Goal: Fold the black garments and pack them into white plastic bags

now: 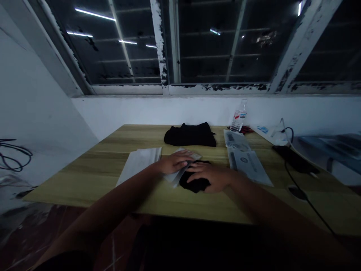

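Observation:
On the tabletop, a clear plastic bag (172, 177) lies in front of me, with my left hand (174, 162) over its upper part and the fingers closed on the film. Just right of it is a small folded black cloth (194, 183), its left side against or under the bag's edge; I cannot tell which. My right hand (211, 175) grips this cloth from the right, fingers curved across its top and thumb at the near side. Farther back lies a larger black cloth bundle (190, 135), touched by neither hand.
White flat packets (139, 163) are stacked at left. Printed clear bags (248, 165) lie at right, below a water bottle (239, 116). A black phone-like object (295, 159), a cable (303, 197) and a blue item (332, 150) sit farther right. A window wall stands behind the table (93, 165).

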Demonstrator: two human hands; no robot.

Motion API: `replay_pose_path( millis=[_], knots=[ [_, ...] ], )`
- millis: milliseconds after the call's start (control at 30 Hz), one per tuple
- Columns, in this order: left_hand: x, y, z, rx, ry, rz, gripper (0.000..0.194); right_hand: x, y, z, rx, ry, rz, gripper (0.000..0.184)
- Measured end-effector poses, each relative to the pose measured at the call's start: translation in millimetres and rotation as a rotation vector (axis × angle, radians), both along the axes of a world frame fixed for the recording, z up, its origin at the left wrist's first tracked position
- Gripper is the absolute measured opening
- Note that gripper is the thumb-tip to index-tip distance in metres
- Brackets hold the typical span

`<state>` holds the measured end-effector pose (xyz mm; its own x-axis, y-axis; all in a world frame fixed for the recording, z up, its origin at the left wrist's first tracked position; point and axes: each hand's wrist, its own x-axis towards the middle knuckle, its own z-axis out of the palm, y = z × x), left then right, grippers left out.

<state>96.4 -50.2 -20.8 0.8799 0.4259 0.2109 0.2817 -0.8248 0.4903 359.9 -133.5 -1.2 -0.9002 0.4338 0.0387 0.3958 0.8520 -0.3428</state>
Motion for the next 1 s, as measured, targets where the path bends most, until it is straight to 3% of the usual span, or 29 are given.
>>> replay_pose_path(
  millis=[133,300,433,533,600,767,900,1000],
  knots=[
    [3.7,-4.4,-10.7,-0.012,0.054,-0.007,0.058,-12.9,-7.9,-7.8,0.077,-0.045,-0.143,0.071],
    [2.3,-3.5,-13.1,-0.089,-0.029,0.006,0.068,-36.2,-16.8,-13.3,0.213,-0.042,-0.306,0.072],
    [-1.6,1.6,-12.0,-0.120,-0.021,0.050,0.067,-22.4,-18.3,9.1,0.205,-0.011,-0.210,0.082],
    [-3.6,5.0,-14.4,-0.078,0.003,0.057,0.061,0.4,-21.0,29.7,0.121,0.037,-0.220,0.064],
    [-4.2,6.9,-16.7,-0.057,0.001,0.037,0.060,10.2,-22.5,34.5,0.067,0.010,-0.210,0.055],
    [-2.0,8.8,-18.7,-0.001,-0.024,-0.091,0.064,-5.4,-24.9,10.3,0.075,-0.216,-0.181,0.086],
    [1.6,6.8,-15.4,-0.016,-0.084,-0.134,0.058,-35.5,-22.4,-11.7,0.209,-0.158,-0.304,0.067],
    [2.2,5.3,-10.9,-0.016,-0.112,-0.136,0.055,-47.9,-16.4,-17.5,0.286,-0.120,-0.364,0.060]
  ],
)
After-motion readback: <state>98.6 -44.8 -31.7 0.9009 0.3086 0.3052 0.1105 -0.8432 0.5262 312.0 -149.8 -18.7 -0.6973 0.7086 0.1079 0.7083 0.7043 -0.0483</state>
